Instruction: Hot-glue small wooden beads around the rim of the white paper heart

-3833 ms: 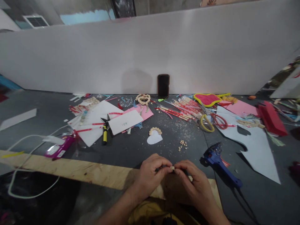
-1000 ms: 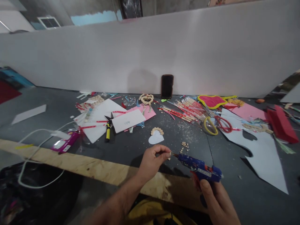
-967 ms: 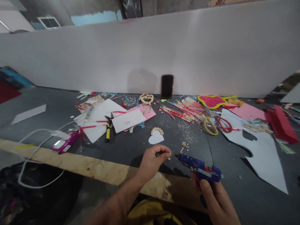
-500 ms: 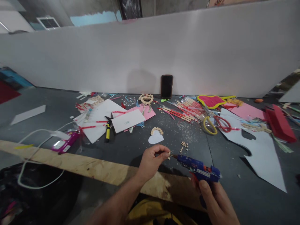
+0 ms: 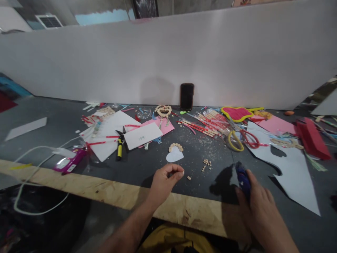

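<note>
glue gun (image 5: 242,179): blue | paper heart (image 5: 174,155): white | wooden pieces (image 5: 206,162): tan | tabletop (image 5: 142,167): dark grey

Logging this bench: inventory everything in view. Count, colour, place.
table: 1, dark, underneath
partition: 1, white, back
phone: 1, black, against partition
bead loops: uncounted, tan, left of phone
sticks: uncounted, red and tan, right of phone
scissors: 1, yellow and red handles, right
papers: several, white and pink, both sides
folded piece: 1, red, far right
cutters: 1, yellow and black, left
device: 1, magenta, far left
cable: uncounted, white, left
paper heart: 1, white, beaded top, centre
loose beads: several, tan, right of heart
scraps: uncounted, mixed, scattered
glue gun: 1, blue, front right
left hand: 1, holding pale piece
right hand: 1, holding glue gun
</note>
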Motion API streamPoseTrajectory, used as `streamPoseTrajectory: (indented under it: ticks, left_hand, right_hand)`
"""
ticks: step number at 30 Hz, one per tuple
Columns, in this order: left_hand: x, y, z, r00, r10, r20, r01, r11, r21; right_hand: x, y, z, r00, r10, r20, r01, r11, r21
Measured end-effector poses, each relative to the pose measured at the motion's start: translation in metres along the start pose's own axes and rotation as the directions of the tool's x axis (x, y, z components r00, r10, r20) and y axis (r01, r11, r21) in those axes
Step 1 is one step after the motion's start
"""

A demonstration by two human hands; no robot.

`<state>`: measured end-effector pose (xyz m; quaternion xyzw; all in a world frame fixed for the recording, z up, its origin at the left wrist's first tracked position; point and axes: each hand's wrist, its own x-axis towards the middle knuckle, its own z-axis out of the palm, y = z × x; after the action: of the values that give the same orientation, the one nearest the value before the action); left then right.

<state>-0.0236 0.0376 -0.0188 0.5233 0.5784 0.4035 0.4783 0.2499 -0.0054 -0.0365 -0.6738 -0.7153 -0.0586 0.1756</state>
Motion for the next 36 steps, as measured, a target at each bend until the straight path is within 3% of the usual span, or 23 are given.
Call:
streamPoseTrajectory:
  ticks: [4, 6, 9, 12, 15, 19, 29, 33, 36]
  left_hand:
    - [-0.005, -0.004, -0.003, 0.999, 0.048, 0.0, -0.048, 0.995, 0.092]
    - [-0.007, -0.006, -0.005, 0.997, 0.072, 0.007, -0.072, 0.991, 0.115]
    - [-0.009, -0.009, -0.008, 0.996, 0.086, 0.015, -0.088, 0.987, 0.133]
    - [-0.009, -0.011, -0.008, 0.994, 0.109, 0.019, -0.111, 0.984, 0.138]
    - [-0.011, -0.012, -0.009, 0.991, 0.133, 0.026, -0.136, 0.98, 0.143]
    - [-0.013, -0.012, -0.013, 0.992, 0.126, 0.031, -0.129, 0.981, 0.144]
    - [-0.014, -0.009, -0.009, 0.983, 0.178, 0.051, -0.185, 0.967, 0.177]
    - [-0.014, -0.006, -0.005, 0.966, 0.247, 0.078, -0.259, 0.936, 0.239]
    - [-0.015, -0.003, -0.002, 0.948, 0.3, 0.105, -0.318, 0.906, 0.281]
  right_hand:
    - [0.005, 0.006, 0.0, 0.999, -0.052, 0.009, 0.053, 0.975, -0.217]
    - [0.007, -0.002, -0.004, 0.997, -0.039, -0.067, 0.025, 0.98, -0.198]
    - [0.012, -0.024, -0.005, 0.98, -0.07, -0.187, 0.068, 0.998, -0.019]
    - [0.02, -0.051, 0.005, 0.96, -0.255, -0.115, 0.274, 0.941, 0.201]
    - [0.03, -0.074, 0.019, 0.919, -0.387, 0.072, 0.35, 0.887, 0.302]
    - [0.042, -0.091, 0.026, 0.899, -0.39, 0.201, 0.318, 0.895, 0.314]
    - [0.047, -0.1, 0.024, 0.898, -0.362, 0.25, 0.266, 0.899, 0.348]
    - [0.041, -0.102, 0.016, 0.905, -0.336, 0.262, 0.212, 0.889, 0.406]
    - [0.037, -0.105, 0.004, 0.904, -0.299, 0.305, 0.1, 0.842, 0.53]
